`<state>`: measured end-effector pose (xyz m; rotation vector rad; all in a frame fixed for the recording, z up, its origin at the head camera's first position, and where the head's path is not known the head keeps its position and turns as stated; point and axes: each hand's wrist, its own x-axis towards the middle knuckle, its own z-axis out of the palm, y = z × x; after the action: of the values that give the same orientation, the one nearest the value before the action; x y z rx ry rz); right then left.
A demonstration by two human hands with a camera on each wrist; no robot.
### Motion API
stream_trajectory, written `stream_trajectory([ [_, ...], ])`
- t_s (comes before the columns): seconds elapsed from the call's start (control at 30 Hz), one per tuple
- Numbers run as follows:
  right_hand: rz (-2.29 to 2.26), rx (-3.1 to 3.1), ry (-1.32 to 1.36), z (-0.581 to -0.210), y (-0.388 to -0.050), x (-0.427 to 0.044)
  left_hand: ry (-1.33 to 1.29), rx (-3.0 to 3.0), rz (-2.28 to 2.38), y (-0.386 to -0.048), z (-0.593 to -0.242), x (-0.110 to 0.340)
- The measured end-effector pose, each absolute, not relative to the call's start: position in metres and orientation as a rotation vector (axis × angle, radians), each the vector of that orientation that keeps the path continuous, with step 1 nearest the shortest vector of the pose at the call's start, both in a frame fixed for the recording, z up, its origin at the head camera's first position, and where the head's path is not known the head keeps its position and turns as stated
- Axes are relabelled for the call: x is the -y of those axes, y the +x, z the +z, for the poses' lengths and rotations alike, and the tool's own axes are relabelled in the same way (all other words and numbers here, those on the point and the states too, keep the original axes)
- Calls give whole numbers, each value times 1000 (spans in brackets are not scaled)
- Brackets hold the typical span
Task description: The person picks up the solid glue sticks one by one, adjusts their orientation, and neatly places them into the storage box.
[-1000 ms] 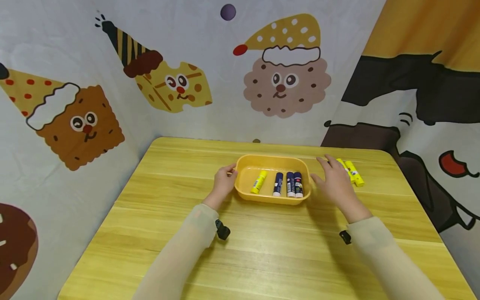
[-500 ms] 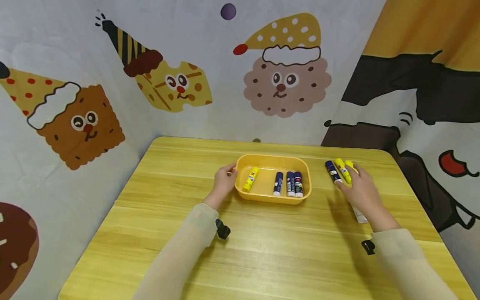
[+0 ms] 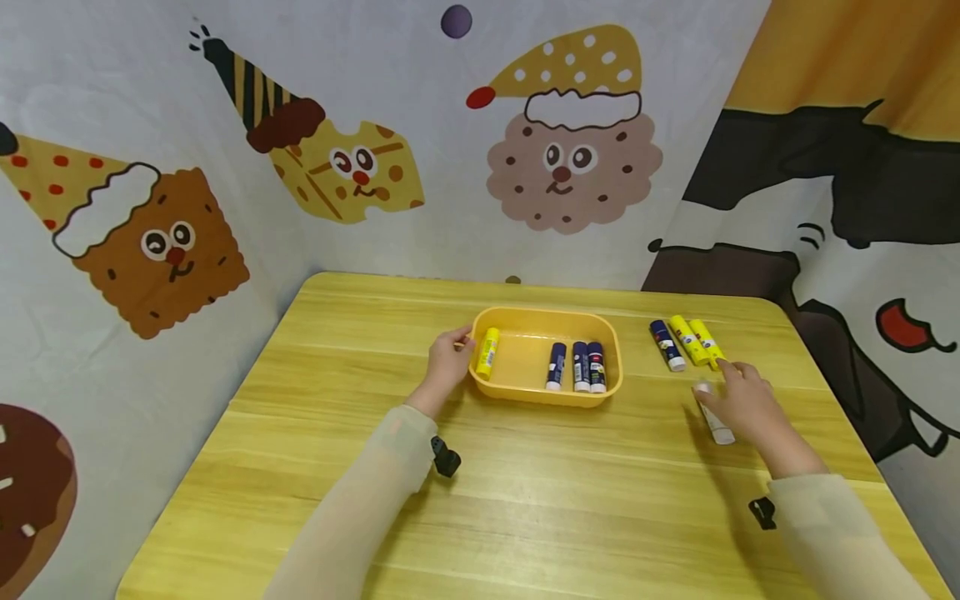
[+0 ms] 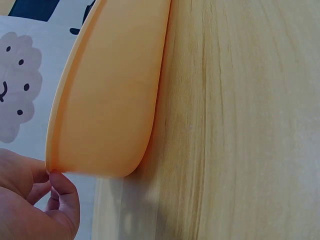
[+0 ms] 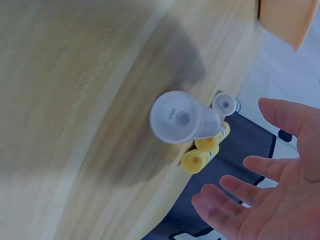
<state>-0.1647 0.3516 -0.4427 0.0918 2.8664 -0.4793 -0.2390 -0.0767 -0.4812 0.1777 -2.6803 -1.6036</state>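
At its left end, a yellow-orange plastic basket (image 3: 542,398) is held by my left hand (image 3: 448,365); in the left wrist view thumb and finger pinch its rim. Inside it, a yellow glue stick (image 3: 488,354) lies along the left wall, and navy glue sticks (image 3: 581,367) lie toward the right. My right hand (image 3: 750,406) hovers over a white glue stick (image 3: 715,423), partly covering it in the head view. In the right wrist view its fingers are spread and apart from the white glue stick (image 5: 175,117).
Right of the basket, a navy glue stick (image 3: 667,345) lies beside two yellow glue sticks (image 3: 687,340) on the wooden table (image 3: 540,500). A wall cloth with cartoon prints (image 3: 450,225) hangs close behind the table's back edge.
My right hand has moved from beside the basket rightward and nearer, to the white glue stick. Inside the basket the yellow glue stick has rolled left to the wall. My left hand stays put.
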Motion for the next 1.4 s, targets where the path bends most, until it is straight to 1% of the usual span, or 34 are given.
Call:
stream_trajectory([
  [0.7, -419, -2795, 98, -458, -162, -356, 184, 2665, -1636, -240, -479, 77],
  [0.93, -425, -2749, 144, -461, -163, -356, 157, 2656, -1625, -239, -480, 77],
  [1.23, -403, -2808, 62, -471, -165, -357, 169, 2681, -1607, -240, -481, 77],
  [1.4, -391, -2830, 14, -471, -165, -355, 169, 2680, -1611, -239, -480, 77],
])
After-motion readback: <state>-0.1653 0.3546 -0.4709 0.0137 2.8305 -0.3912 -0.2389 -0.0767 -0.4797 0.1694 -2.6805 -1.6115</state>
